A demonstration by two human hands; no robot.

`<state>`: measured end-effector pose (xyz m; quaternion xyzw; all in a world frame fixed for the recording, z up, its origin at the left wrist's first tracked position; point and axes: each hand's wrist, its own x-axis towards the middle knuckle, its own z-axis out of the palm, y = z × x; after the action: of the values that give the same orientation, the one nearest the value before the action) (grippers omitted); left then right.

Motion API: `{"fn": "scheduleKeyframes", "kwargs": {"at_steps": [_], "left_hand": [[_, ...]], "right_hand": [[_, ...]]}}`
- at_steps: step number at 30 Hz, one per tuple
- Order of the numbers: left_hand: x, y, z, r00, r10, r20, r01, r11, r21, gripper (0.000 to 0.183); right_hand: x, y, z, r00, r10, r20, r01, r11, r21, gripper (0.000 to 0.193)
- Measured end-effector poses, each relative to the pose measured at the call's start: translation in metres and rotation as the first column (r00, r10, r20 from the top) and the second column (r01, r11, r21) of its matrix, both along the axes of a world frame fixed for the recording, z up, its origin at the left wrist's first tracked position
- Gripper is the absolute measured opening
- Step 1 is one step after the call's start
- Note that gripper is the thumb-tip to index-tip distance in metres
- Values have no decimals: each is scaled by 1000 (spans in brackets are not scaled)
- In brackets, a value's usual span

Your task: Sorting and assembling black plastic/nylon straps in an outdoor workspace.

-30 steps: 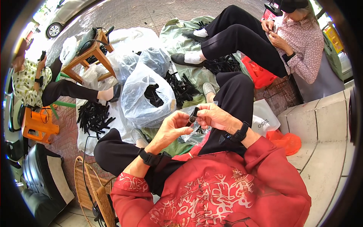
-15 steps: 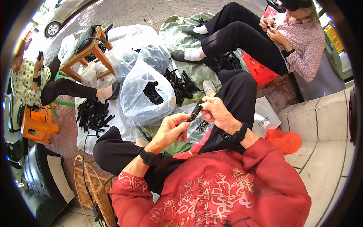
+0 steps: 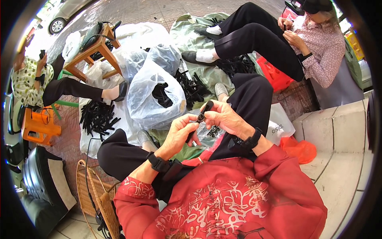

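Observation:
A slim black strap-like piece (image 3: 207, 106) with a small round part at its middle is held in front of my lap, slanting up to the right. My left hand (image 3: 179, 133) pinches its lower end between thumb and fingers. The fingers of my right hand (image 3: 230, 119) close on its upper part from the other side. Below the hands lies a clear plastic bag (image 3: 209, 137) with small dark pieces in it. Just beyond stands an open translucent bag (image 3: 139, 101) holding more black pieces.
Piles of black strips (image 3: 97, 117) lie on white and green sheets. Two people sit nearby, at the left and at the upper right. A wooden stool (image 3: 97, 49), an orange stool (image 3: 39, 125), a wicker basket (image 3: 95, 195) and a tiled step (image 3: 338, 123) surround me.
The black piece has turned in my fingers, and its round part now shows between my hands. Both hands have shifted slightly. The person at upper right has moved their hands a little.

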<state>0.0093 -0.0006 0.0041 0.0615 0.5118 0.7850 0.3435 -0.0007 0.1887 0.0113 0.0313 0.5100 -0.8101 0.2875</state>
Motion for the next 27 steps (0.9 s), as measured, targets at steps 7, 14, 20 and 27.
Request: {"fn": "scheduleKeyframes", "kwargs": {"at_steps": [7,14,20,27], "left_hand": [[0,5,-21,996,36,-87,-37,999,-10,17],[-3,3,-12,999,35,-19,-34,998,59,13],[-3,7,-7,995,-13,102,12,1000,11,16],[3,8,-4,992,-121,32,120,992,30,24]], "right_hand": [[5,-3,-14,996,-32,-83,41,994,103,14],[6,-1,-12,998,10,63,1,984,-176,20],[8,-1,-23,996,-76,43,82,984,-161,26],[6,-3,-12,987,-155,32,154,988,8,25]]}}
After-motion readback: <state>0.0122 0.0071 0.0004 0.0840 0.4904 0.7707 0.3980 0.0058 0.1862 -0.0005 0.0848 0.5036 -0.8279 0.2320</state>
